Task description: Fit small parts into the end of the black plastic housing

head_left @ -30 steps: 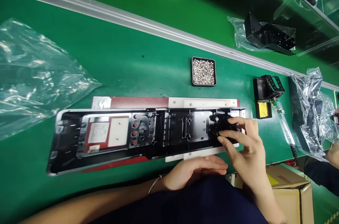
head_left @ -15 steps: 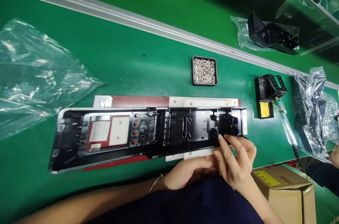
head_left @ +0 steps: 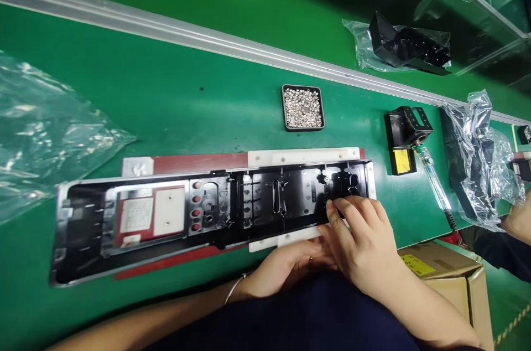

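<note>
A long black plastic housing lies open side up on a red and white fixture. My right hand reaches over its near wall, thumb and index fingertip pinched together beside a post inside the right end. Anything between those fingertips is too small or hidden to make out. Close to the housing's near edge, my left hand is curled, palm up, its fingers partly covered by the right hand. Its contents cannot be seen. Beyond the housing stands a small black tray of shiny metal inserts.
A soldering iron rests in its black stand at the right. Bagged black parts lie beyond it, and another black part sits at the back. Clear plastic covers the left. A cardboard box and another person's arm are at right.
My right hand has turned, its fingers drawing closer together over the post. The left hand keeps its place by the near edge. The whole view has shifted slightly.
</note>
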A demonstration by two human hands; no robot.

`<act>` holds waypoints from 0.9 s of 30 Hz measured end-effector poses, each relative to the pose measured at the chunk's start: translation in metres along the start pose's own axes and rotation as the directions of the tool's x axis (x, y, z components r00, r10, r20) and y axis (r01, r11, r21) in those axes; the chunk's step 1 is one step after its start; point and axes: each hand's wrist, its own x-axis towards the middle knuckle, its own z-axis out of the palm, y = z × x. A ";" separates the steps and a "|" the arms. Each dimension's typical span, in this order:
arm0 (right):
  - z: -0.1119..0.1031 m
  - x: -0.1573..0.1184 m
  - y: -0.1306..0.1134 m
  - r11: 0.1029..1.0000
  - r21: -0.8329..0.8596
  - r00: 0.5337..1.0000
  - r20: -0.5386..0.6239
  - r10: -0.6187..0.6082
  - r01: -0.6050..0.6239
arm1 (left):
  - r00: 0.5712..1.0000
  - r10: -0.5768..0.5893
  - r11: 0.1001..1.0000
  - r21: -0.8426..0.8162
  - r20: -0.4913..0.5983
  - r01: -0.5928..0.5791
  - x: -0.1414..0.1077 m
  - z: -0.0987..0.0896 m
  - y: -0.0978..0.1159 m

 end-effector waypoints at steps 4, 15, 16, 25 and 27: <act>0.006 -0.006 0.005 1.000 -0.003 0.999 -0.035 -0.025 0.025 | 1.000 -0.029 1.000 0.003 0.003 0.029 -0.001 -0.003 0.000; 0.036 -0.030 0.003 0.972 0.229 0.957 -0.264 0.117 -0.056 | 0.999 0.033 0.999 -0.040 0.029 -0.031 0.001 -0.004 -0.002; 0.035 -0.033 0.002 0.964 0.260 0.942 -0.304 0.139 -0.058 | 0.999 0.029 0.999 -0.041 0.030 -0.028 0.001 -0.005 -0.003; 0.061 -0.079 -0.004 0.803 0.594 0.957 -0.201 0.207 -0.049 | 0.998 0.021 0.995 -0.097 0.061 -0.015 -0.003 -0.007 -0.006; 0.066 -0.078 -0.006 0.784 0.619 0.964 -0.181 0.195 -0.043 | 0.997 0.008 0.994 -0.111 0.080 0.001 -0.003 -0.004 -0.005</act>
